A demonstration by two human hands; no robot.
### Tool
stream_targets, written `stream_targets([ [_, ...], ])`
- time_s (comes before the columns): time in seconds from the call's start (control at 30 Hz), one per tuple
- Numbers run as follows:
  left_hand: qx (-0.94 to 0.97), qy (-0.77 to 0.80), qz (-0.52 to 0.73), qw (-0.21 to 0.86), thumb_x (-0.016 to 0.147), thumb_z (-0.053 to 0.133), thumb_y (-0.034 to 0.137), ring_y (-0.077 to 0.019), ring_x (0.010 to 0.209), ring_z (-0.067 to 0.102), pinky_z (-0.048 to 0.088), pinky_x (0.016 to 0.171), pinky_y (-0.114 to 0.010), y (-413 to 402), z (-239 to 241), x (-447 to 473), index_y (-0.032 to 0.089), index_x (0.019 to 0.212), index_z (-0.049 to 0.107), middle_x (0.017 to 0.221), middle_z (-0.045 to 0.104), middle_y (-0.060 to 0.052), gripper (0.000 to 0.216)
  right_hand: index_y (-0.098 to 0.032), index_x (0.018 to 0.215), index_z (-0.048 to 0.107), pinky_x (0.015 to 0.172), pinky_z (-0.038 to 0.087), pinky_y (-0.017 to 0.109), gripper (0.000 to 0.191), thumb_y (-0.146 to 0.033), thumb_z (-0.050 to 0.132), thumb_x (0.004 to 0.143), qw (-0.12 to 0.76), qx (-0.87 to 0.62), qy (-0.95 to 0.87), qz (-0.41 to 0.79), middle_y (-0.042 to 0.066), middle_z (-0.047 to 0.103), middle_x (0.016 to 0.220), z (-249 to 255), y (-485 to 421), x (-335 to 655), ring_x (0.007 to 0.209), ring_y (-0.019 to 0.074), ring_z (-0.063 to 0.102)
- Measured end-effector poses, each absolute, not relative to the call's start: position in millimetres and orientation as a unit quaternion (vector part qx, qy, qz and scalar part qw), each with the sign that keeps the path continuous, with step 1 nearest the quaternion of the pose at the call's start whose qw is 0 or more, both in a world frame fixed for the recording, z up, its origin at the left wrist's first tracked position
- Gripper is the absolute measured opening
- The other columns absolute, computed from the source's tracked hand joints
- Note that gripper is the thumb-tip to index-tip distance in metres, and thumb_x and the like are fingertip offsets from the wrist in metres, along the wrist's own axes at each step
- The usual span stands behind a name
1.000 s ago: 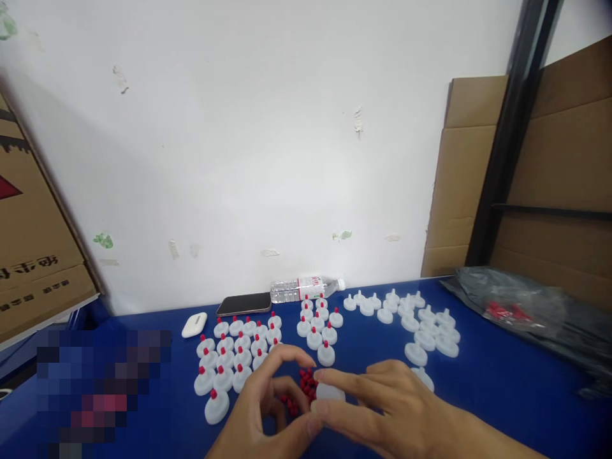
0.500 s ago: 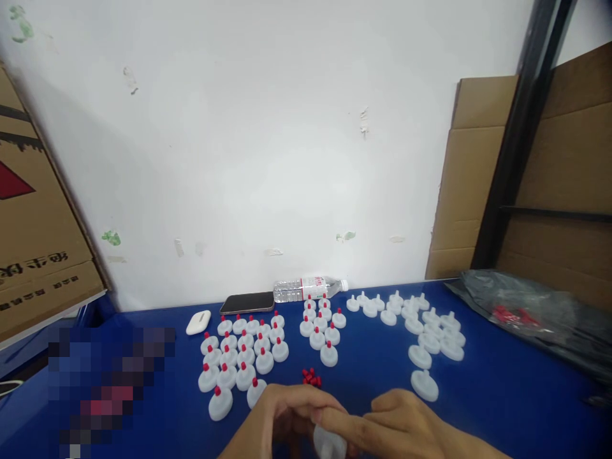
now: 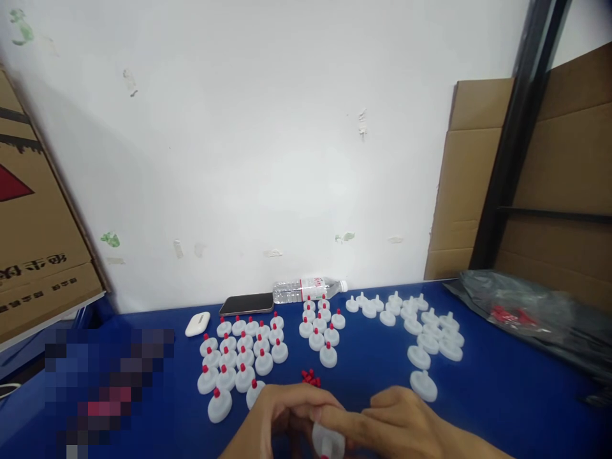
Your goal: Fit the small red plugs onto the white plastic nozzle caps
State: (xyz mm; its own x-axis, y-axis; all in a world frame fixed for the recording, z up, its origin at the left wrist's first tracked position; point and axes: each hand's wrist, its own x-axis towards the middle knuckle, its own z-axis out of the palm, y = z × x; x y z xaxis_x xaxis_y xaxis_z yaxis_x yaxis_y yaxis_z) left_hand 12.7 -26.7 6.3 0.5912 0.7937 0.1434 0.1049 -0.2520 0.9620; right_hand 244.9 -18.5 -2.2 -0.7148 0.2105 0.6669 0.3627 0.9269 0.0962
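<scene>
At the bottom edge, a translucent white nozzle cap [image 3: 329,438] is held between my two hands, its spout pointing down toward me. A bit of red shows at the spout's end, partly cut off by the frame. My left hand [image 3: 289,411] curls around the cap from the left, fingers closed. From the right, my right hand [image 3: 399,421] presses against it with bent fingers; its fingertips are partly hidden. Just beyond the hands lies a small pile of red tips [image 3: 310,378]. A red-tipped nozzle cap [image 3: 255,394] stands beside my left hand.
Rows of red-tipped caps [image 3: 244,357] stand at left and centre on the blue table [image 3: 373,357]. Untipped white caps [image 3: 428,343] cluster right. A phone [image 3: 246,304], white case [image 3: 197,324] and water bottle [image 3: 306,290] lie along the wall; a plastic bag [image 3: 516,306] lies far right.
The held cap has shifted slightly, and red now shows at its spout's end by the lower frame edge. Both hands keep nearly the same grip.
</scene>
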Motion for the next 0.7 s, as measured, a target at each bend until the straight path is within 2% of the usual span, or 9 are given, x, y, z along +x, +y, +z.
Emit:
stream_targets([
  [0.07, 0.752, 0.340, 0.346, 0.445, 0.078, 0.077, 0.034, -0.0185, 0.082, 0.072, 0.055, 0.068, -0.022, -26, 1, 14, 0.025, 0.116, 0.072, 0.100, 0.078, -0.004, 0.040, -0.024, 0.131, 0.060, 0.043, 0.042, 0.025, 0.028, -0.021, 0.049, 0.106, 0.342, -0.133, -0.915, -0.170, 0.000, 0.079, 0.099, -4, -12, 243, 0.048, 0.0075, 0.057],
  [0.13, 0.779, 0.362, 0.359, 0.366, 0.077, 0.077, 0.030, -0.0161, 0.077, 0.072, 0.056, 0.061, -0.018, -23, -2, 14, 0.029, 0.118, 0.069, 0.100, 0.077, -0.002, 0.042, -0.025, 0.128, 0.061, 0.042, 0.040, 0.024, 0.026, -0.022, 0.050, 0.105, 0.348, -0.124, -0.907, -0.203, -0.001, 0.078, 0.105, -5, -6, 242, 0.051, 0.0063, 0.060],
  [0.2, 0.799, 0.360, 0.364, 0.314, 0.078, 0.074, 0.023, -0.0139, 0.072, 0.072, 0.051, 0.051, -0.013, -20, -4, 15, 0.031, 0.117, 0.068, 0.100, 0.077, 0.000, 0.041, -0.022, 0.129, 0.059, 0.043, 0.041, 0.024, 0.025, -0.024, 0.044, 0.108, 0.352, -0.141, -0.904, -0.195, -0.002, 0.078, 0.102, -5, -4, 240, 0.056, 0.0061, 0.064],
  [0.23, 0.809, 0.352, 0.370, 0.292, 0.079, 0.073, 0.020, -0.0140, 0.073, 0.072, 0.052, 0.051, -0.013, -19, -4, 15, 0.032, 0.117, 0.067, 0.100, 0.077, 0.001, 0.040, -0.021, 0.129, 0.057, 0.045, 0.042, 0.024, 0.026, -0.025, 0.041, 0.109, 0.351, -0.152, -0.905, -0.185, -0.003, 0.078, 0.101, -5, -4, 239, 0.058, 0.0061, 0.066],
  [0.33, 0.823, 0.335, 0.400, 0.223, 0.077, 0.080, 0.024, -0.0171, 0.083, 0.074, 0.060, 0.072, -0.021, -18, -5, 15, 0.033, 0.117, 0.065, 0.105, 0.077, 0.002, 0.044, -0.019, 0.129, 0.054, 0.048, 0.044, 0.023, 0.024, -0.023, 0.040, 0.109, 0.361, -0.172, -0.901, -0.170, -0.004, 0.078, 0.100, -4, -5, 236, 0.061, 0.0057, 0.069],
  [0.4, 0.832, 0.321, 0.410, 0.190, 0.077, 0.084, 0.029, -0.0176, 0.084, 0.073, 0.061, 0.078, -0.024, -19, -7, 14, 0.032, 0.119, 0.063, 0.104, 0.076, 0.001, 0.047, -0.019, 0.129, 0.053, 0.045, 0.042, 0.024, 0.024, -0.023, 0.041, 0.109, 0.379, -0.169, -0.894, -0.170, -0.004, 0.078, 0.097, -3, -7, 233, 0.057, 0.0059, 0.068],
  [0.47, 0.846, 0.303, 0.411, 0.152, 0.083, 0.081, 0.028, -0.0163, 0.083, 0.073, 0.060, 0.074, -0.022, -20, -10, 12, 0.029, 0.121, 0.061, 0.110, 0.074, -0.001, 0.043, -0.019, 0.129, 0.052, 0.044, 0.040, 0.025, 0.024, -0.023, 0.041, 0.108, 0.391, -0.163, -0.890, -0.167, -0.004, 0.078, 0.097, -3, -7, 232, 0.055, 0.0062, 0.067],
  [0.57, 0.860, 0.285, 0.415, 0.077, 0.094, 0.065, 0.014, -0.0102, 0.073, 0.070, 0.055, 0.061, -0.016, -20, -13, 10, 0.024, 0.113, 0.061, 0.117, 0.069, -0.006, 0.021, -0.018, 0.131, 0.051, 0.047, 0.041, 0.024, 0.026, -0.018, 0.042, 0.107, 0.383, -0.170, -0.894, -0.160, -0.004, 0.078, 0.097, -6, -6, 234, 0.059, 0.0061, 0.068],
  [0.7, 0.865, 0.303, 0.393, 0.077, 0.099, 0.053, 0.009, -0.0116, 0.073, 0.067, 0.051, 0.057, -0.016, -18, -11, 9, 0.021, 0.099, 0.063, 0.092, 0.068, -0.004, 0.016, -0.018, 0.135, 0.049, 0.048, 0.040, 0.027, 0.029, -0.020, 0.042, 0.108, 0.365, -0.164, -0.903, -0.158, -0.004, 0.078, 0.101, -14, -3, 237, 0.060, 0.0069, 0.067],
])
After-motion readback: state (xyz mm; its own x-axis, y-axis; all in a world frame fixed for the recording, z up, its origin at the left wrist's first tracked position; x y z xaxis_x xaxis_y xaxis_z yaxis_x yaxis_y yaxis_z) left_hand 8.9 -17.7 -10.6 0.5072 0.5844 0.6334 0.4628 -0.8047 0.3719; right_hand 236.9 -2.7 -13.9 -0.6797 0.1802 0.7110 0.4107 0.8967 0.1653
